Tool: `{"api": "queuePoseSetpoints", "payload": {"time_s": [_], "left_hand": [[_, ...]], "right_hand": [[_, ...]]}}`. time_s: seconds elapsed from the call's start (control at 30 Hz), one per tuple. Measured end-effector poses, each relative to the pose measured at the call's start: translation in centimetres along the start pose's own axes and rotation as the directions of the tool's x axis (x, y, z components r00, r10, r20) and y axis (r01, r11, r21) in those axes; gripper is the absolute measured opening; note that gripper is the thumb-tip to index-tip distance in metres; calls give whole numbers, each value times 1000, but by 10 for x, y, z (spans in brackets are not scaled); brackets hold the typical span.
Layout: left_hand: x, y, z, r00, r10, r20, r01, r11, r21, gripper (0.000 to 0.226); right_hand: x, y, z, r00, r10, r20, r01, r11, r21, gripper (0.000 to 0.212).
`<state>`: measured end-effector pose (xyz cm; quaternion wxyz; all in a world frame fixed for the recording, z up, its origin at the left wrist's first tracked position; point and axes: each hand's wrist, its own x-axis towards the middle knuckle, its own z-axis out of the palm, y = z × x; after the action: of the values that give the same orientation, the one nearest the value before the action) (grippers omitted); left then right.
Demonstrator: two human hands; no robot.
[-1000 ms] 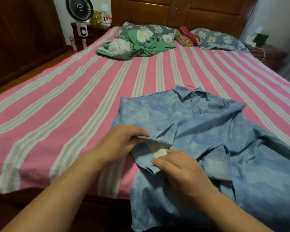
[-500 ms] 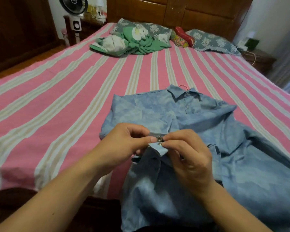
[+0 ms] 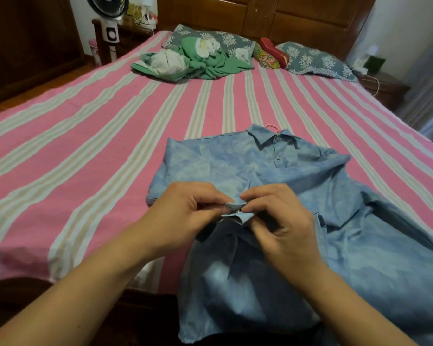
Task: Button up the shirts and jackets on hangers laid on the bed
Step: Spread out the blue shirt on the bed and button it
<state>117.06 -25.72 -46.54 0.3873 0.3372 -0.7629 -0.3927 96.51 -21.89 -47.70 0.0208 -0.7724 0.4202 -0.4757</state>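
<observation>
Readable text: none.
Fan hub: a pale mark, too blurred and small to read.

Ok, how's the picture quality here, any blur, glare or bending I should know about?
Head view: dim, warm room light, no glare; wide-angle lens bows the bed's stripes toward the edges; the hands and blue shirt are fairly sharp, the snap tiny; far corners look softer and darker.

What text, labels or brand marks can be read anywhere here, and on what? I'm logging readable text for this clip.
None can be read.
Fan: a pale mark on its hub, too blurred to read.
Blue shirt, gripped by left hand and right hand: no label or print visible.
</observation>
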Motion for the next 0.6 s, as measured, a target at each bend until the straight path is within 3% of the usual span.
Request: {"api": "queuePoseSetpoints", "payload": {"time_s": [0.17,0.33,0.47,0.6], "left_hand": [[1,-7,-1,991,135,-7,-132,978,158,15],[-1,-5,3,990,141,-10,-138,980,145,14],[-2,-3,8,991,134,15,-134,967,216,30],[-1,-6,18,972,223,-71,-188,925,331,18]], "right_hand": [[3,2,-2,996,71,49,-70,997,-16,31],[4,3,-3,982,155,104,-152,988,-34,42],[5,0,-3,966,214,143,-214,977,-12,49],[7,-4,-2,965,202,167,-206,978,8,47]]}}
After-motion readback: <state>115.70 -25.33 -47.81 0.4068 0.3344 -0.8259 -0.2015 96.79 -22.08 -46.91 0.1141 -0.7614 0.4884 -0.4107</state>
